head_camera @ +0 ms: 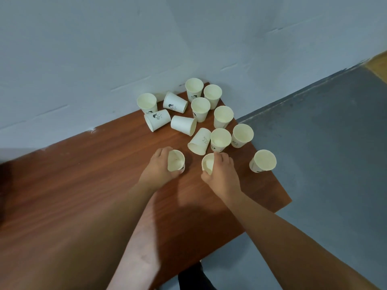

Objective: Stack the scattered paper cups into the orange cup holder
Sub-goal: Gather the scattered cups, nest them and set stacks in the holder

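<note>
1 paper cup (176,161) is gripped by curled fingers of the left hand (160,166), a second cup (208,163) by the right hand (223,172). Bare table (83,185) is left nearer. 11 loose cups (200,108) are crowded beyond, and 1 lone cup (262,161) is stood by the right edge.

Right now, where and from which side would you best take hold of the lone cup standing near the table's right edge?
Probably its side wall just under the rim, fingers curling round from the near side. The lone cup stands upright, mouth up, apart from the others, so its wall is free all round. The right hand is nearest, but grips another cup.
</note>
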Motion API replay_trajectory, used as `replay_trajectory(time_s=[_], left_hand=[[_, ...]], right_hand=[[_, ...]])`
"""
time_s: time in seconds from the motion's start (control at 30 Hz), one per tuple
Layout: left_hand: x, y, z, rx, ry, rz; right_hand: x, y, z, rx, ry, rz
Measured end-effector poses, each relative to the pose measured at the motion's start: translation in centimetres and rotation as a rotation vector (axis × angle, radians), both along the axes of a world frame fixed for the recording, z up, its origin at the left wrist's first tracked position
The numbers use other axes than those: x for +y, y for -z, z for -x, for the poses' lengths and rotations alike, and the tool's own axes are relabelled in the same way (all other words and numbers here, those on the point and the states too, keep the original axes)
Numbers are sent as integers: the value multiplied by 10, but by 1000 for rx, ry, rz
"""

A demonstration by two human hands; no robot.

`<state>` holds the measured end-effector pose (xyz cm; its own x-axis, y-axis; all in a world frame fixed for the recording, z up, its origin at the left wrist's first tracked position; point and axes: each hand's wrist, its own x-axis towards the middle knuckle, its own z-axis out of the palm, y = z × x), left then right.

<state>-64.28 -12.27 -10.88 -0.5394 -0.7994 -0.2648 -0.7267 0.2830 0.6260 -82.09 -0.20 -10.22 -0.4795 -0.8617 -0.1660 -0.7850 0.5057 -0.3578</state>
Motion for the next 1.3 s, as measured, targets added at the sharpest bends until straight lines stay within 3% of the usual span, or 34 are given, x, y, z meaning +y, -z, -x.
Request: replay_trajectory(time_s=[0.3, 0.87, 1.07, 1.3], left_hand=[[5, -67, -150, 60, -274, 67], [17, -131, -600, 27, -772, 259], [-15, -125, -663, 94, -851, 283], [-47, -91, -679, 69, -758, 239]], right_hand=[[-47, -66, -120, -139, -177, 97], [-133, -125, -533, -327, -589, 198], [-166, -109, -615, -345, -610, 179], [-179, -77, -659, -266, -660, 84]])
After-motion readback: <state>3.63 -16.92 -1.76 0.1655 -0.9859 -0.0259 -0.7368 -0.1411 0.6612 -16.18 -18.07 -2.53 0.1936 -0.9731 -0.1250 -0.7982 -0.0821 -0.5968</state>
